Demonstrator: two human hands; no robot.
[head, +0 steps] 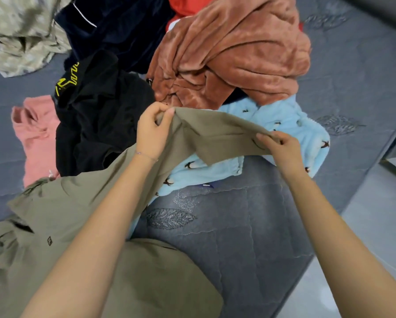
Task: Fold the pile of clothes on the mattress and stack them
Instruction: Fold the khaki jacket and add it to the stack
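An olive-green garment [61,214] sprawls over the near left of the grey mattress [238,226]. One end of it is lifted and stretched between my hands. My left hand [152,131] pinches the upper corner, and my right hand [282,145] pinches the other corner above a light blue fleece garment [291,120] with small bird prints. Behind them lies the unfolded pile: a brown fleece [233,56], a black garment [100,118] with yellow lettering, and a pink garment [35,136].
A dark navy garment [114,26], a red one [185,5] and a pale patterned cloth [20,35] lie at the back. The mattress edge runs along the right, with light floor [373,226] beyond it. Bare mattress shows between my forearms.
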